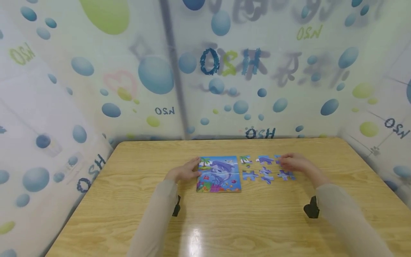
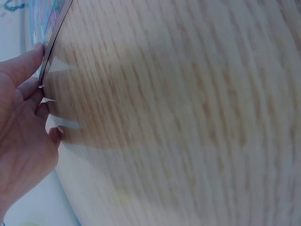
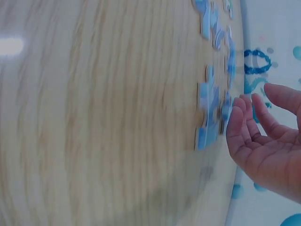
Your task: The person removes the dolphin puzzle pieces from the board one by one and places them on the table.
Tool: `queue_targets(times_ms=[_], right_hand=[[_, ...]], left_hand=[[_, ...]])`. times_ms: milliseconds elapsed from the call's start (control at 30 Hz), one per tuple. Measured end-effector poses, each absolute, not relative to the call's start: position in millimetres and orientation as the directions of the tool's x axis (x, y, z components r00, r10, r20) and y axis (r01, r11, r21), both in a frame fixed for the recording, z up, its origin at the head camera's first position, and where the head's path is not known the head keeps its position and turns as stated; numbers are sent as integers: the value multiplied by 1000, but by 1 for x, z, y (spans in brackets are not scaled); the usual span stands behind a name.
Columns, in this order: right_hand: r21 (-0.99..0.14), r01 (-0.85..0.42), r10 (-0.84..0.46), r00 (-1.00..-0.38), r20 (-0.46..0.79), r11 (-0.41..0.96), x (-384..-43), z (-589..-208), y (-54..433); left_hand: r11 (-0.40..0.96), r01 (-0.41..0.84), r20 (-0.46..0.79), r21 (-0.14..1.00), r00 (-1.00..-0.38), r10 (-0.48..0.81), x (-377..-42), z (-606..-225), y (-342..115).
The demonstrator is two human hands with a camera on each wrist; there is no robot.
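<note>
A square jigsaw puzzle (image 1: 219, 176) with dolphins, a palm and coral lies on the wooden table. My left hand (image 1: 185, 171) rests along its left side, thumb and fingertips at the edge. In the left wrist view, the left hand (image 2: 26, 108) has loosely bent fingers beside the thin puzzle edge (image 2: 55, 35). To the right, my right hand (image 1: 295, 163) hovers over the far-right loose pieces and partly hides one puzzle piece (image 1: 277, 160). The right wrist view shows the right hand (image 3: 268, 134), thumb apart from its bent fingers, nothing visible between them, close to a blue piece (image 3: 207, 113).
Several loose pieces lie in two rough rows right of the puzzle, among them a palm piece (image 1: 245, 159), a dolphin piece (image 1: 265, 160) and a blue piece (image 1: 285, 175). Behind the wooden table (image 1: 250, 225) hangs a bubble-patterned curtain (image 1: 199, 100); dark wrist mounts hang below both sleeves.
</note>
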State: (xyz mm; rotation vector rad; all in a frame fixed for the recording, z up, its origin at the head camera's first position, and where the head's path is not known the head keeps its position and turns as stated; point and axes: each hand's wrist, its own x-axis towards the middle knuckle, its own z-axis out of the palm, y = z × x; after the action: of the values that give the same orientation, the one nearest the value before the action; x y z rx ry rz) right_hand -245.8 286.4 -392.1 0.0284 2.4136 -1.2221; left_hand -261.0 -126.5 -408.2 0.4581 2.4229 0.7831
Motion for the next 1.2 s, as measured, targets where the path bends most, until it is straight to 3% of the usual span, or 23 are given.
queue_targets(times_ms=[1200], right_hand=[[-828, 133, -335, -870, -361, 544, -278, -390, 173]], left_hand=[[759, 184, -357, 625, -797, 487, -264, -413, -127]])
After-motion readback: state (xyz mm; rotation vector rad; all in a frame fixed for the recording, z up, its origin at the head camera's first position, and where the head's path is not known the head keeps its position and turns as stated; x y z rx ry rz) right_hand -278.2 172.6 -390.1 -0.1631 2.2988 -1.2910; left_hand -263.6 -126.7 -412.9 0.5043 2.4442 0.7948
